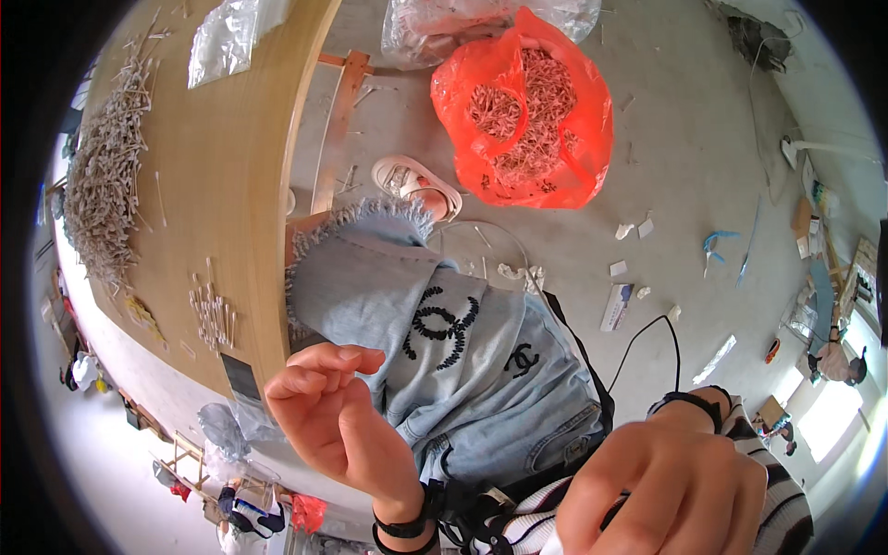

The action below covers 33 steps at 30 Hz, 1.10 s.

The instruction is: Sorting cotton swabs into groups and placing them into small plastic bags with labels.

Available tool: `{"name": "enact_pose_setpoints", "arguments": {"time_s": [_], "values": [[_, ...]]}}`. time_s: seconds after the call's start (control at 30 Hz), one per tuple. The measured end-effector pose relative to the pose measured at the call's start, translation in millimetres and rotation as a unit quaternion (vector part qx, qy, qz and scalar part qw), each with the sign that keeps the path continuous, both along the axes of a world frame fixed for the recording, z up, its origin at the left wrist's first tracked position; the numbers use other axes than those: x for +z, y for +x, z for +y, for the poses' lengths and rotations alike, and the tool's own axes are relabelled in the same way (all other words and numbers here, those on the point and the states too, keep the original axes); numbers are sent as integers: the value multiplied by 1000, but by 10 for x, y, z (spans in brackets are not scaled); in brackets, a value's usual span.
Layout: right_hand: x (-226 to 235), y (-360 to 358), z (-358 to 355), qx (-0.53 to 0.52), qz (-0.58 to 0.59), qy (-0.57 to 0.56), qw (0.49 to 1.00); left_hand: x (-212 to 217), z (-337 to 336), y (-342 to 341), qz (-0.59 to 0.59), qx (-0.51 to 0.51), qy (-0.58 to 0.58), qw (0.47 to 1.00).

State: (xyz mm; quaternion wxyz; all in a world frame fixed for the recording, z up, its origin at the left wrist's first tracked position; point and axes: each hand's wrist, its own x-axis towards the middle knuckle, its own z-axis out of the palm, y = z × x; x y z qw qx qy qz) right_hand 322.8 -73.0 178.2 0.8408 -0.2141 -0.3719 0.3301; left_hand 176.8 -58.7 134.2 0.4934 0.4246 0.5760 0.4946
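Note:
My left hand is raised in front of my lap, palm up, fingers loosely curled and apart, holding nothing. It hovers beside the edge of the wooden table. My right hand is close to the camera at the lower right, fingers curled in; something dark shows between them, but I cannot tell what. A black band sits on each wrist. Under both hands are my denim shorts with frayed hems.
A big heap of pale thin sticks and a small bundle of sticks lie on the table. A red plastic bag full of sticks stands on the concrete floor, with a clear bag behind it. Paper scraps and a black cable litter the floor.

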Motion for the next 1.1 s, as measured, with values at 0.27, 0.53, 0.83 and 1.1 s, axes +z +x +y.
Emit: {"name": "enact_pose_setpoints", "arguments": {"time_s": [0.27, 0.53, 0.83, 1.1], "values": [[-30, 171, -39, -3, -61, -67, 996, -24, 21, 46, 29, -25, -18, 999], [-1300, 875, 162, 41, -89, -478, 873, -75, 7, -121, 82, -32, -44, 995], [-3804, 314, 645, 230, -45, -536, 811, -157, -85, -211, 105, -28, -60, 992], [-3014, -230, 817, 181, -298, -481, 804, -153, -75, -149, 116, -36, -59, 991]]}}
